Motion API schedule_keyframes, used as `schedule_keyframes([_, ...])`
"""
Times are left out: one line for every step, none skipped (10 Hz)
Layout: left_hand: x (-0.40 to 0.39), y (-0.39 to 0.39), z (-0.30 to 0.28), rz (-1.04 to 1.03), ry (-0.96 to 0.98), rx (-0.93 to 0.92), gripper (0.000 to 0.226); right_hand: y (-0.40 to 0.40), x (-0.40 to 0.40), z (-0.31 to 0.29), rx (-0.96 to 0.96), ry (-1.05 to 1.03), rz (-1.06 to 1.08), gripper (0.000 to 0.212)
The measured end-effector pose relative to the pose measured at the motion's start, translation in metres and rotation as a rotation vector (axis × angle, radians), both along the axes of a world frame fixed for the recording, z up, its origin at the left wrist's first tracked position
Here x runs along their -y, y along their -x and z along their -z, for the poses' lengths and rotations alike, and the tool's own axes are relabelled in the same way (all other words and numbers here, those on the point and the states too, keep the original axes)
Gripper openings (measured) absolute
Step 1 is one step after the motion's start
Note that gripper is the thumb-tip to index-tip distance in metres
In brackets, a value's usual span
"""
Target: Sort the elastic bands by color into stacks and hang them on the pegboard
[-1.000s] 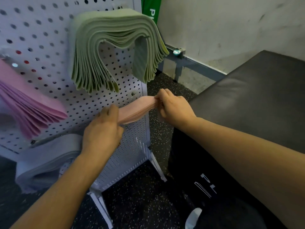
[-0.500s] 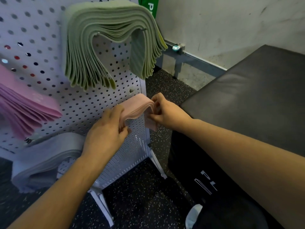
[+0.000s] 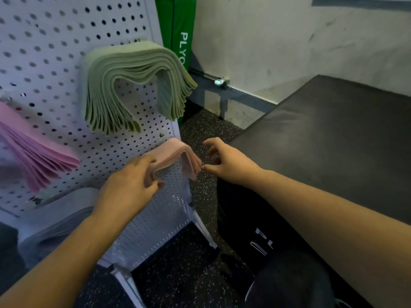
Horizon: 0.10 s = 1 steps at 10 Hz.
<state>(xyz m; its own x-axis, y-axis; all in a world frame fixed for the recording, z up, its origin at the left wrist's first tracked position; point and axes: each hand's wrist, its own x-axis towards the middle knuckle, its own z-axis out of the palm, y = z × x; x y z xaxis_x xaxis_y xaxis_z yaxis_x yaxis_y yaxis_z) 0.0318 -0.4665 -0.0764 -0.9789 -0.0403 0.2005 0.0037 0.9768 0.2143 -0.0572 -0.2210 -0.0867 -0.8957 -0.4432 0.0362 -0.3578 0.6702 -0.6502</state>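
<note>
- Now the peach stack of bands (image 3: 175, 156) hung on the pegboard (image 3: 55, 70), bent over a peg we could not see. A moment before, we had held it stretched flat between both hands, just off the board.
- Our right hand (image 3: 224, 161) had let go. Before, it pinched the right end of the stack; now its grip was spread, fingers loosely bent, just beside the hanging end and holding nothing.
- Our left hand (image 3: 131, 185) was still on the stack. Its grip was curled round the left end, fingers over the top and thumb under.
- We think this meant the peach color was almost done. We only had to let go with the left hand and see that the stack stayed up.
- The green stack (image 3: 124, 85) hung higher on the board, and the pink stack (image 3: 33, 152) hung to the left. A pale grey stack (image 3: 55, 223) sat low down, under our left arm.
- Both arms reached out in front of us, the left toward the board, the right next to the black padded bench (image 3: 333, 141).
</note>
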Motion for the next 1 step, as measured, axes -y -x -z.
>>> schedule_keyframes([-0.0099, -0.0115, -0.0156, 0.025, 0.006, -0.022, 0.046, -0.0263, -0.0369, -0.0080, -0.045, 0.075, 0.082, 0.056])
